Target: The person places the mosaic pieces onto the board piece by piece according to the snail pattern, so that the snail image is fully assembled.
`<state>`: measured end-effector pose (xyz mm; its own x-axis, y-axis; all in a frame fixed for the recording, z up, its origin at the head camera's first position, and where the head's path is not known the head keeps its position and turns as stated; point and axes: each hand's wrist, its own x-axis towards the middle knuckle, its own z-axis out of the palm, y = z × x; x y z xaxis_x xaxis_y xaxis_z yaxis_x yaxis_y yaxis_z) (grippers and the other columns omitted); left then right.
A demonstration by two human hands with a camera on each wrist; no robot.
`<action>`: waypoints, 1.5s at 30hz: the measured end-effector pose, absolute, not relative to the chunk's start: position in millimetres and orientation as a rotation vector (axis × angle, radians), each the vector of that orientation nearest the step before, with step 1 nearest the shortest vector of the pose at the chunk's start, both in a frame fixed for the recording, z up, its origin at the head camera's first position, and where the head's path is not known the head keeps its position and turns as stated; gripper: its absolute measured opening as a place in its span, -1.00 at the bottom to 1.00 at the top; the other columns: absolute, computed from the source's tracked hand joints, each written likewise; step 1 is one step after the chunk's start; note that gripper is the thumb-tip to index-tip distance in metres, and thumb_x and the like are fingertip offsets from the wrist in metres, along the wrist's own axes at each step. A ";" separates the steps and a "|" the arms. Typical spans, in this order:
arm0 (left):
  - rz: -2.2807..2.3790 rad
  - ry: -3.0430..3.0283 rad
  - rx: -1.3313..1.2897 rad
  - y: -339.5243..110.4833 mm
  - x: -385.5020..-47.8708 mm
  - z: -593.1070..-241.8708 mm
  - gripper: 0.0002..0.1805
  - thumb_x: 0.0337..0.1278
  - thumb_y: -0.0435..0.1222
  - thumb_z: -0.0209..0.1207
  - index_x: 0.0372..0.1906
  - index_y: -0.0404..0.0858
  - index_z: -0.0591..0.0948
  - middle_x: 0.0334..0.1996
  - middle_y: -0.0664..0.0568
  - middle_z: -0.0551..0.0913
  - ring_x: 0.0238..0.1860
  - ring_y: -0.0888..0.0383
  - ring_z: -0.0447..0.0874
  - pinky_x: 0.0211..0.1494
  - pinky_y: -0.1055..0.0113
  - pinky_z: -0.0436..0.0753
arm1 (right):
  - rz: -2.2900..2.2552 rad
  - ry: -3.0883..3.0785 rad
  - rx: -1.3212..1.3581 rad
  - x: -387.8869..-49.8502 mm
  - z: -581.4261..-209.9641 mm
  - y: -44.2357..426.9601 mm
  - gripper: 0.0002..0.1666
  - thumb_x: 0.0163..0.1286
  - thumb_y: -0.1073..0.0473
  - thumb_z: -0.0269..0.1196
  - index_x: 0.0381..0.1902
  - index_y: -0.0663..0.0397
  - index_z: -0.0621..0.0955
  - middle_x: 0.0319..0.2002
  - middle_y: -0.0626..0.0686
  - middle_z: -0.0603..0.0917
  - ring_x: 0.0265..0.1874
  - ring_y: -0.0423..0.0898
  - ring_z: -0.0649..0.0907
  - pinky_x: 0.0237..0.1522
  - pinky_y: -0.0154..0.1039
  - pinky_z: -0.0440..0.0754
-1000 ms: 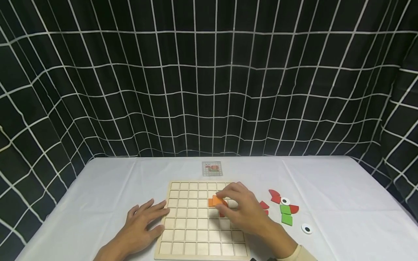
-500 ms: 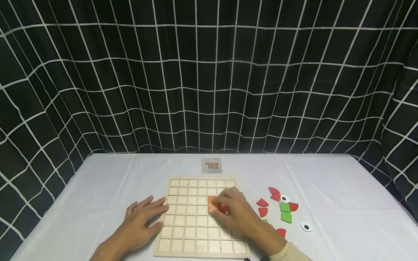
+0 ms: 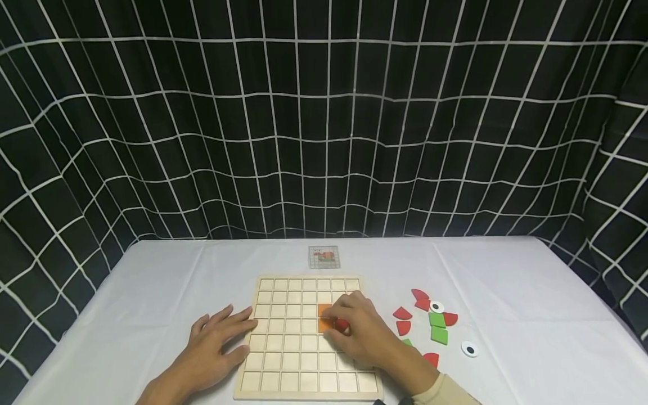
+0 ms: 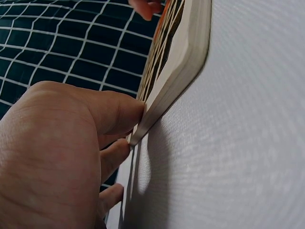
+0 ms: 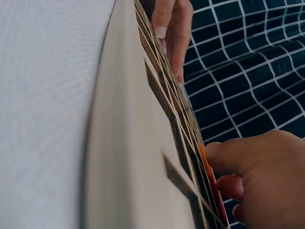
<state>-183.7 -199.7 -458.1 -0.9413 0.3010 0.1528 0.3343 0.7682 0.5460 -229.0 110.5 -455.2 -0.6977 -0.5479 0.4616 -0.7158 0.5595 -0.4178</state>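
R hand (image 3: pixel 358 331) pinches orange sq. tile (image 3: pixel 323 325), prob. light, stiff, best held by edges; L hand (image 3: pixel 212 347), fingers spread, touches gridded board (image 3: pixel 288 361).

Grid board (image 3: pixel 309 395): pale wood, smooth, matt
Orange tiles (image 3: pixel 322 308): smooth, material unclear
Green tiles (image 3: pixel 439 336), right: smooth, low sheen
Tablecloth (image 3: pixel 116 326): white cloth, matt, finely textured
Far backdrop (image 3: pixel 314 124): dark matt cloth, rippled
Sleeve (image 3: pixel 445 392), near right: matt cloth
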 end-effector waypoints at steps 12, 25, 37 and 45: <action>-0.921 -2.889 -0.525 -200.4 -185.1 -458.8 -0.56 0.13 -0.22 0.23 0.17 -0.08 0.60 0.33 0.10 0.40 0.43 -0.12 0.08 0.34 -0.23 -0.20 | 0.950 -2.346 1.021 -232.0 -440.9 118.2 -0.73 0.06 0.29 0.42 -0.21 0.12 0.73 -0.35 -0.12 0.61 -0.28 -0.21 0.40 -0.24 -0.25 0.39; -0.918 -2.894 -0.528 -195.9 -184.9 -458.6 -0.56 0.12 -0.23 0.24 0.16 -0.08 0.61 0.33 0.11 0.40 0.42 -0.11 0.09 0.34 -0.23 -0.18 | 0.875 -2.456 0.766 -229.9 -419.4 181.3 -0.64 0.13 0.42 0.32 -0.14 -0.02 0.71 -0.19 -0.23 0.62 -0.16 -0.20 0.45 -0.22 -0.16 0.51; -0.923 -2.909 -0.515 -199.7 -184.3 -459.1 -0.57 0.13 -0.23 0.23 0.16 -0.08 0.61 0.33 0.11 0.40 0.43 -0.10 0.08 0.35 -0.18 -0.20 | 0.861 -2.541 0.761 -219.6 -432.8 222.3 -0.54 0.04 0.53 0.29 -0.16 -0.04 0.72 -0.22 -0.23 0.64 -0.14 -0.19 0.48 -0.14 -0.12 0.53; -0.913 -2.905 -0.526 -200.3 -183.9 -459.6 -0.56 0.13 -0.23 0.23 0.17 -0.09 0.61 0.33 0.11 0.39 0.43 -0.11 0.08 0.35 -0.19 -0.19 | 0.845 -2.576 0.800 -217.7 -449.5 225.2 -0.56 0.00 0.49 0.29 -0.24 -0.12 0.74 -0.19 -0.29 0.61 -0.08 -0.14 0.46 -0.08 -0.07 0.43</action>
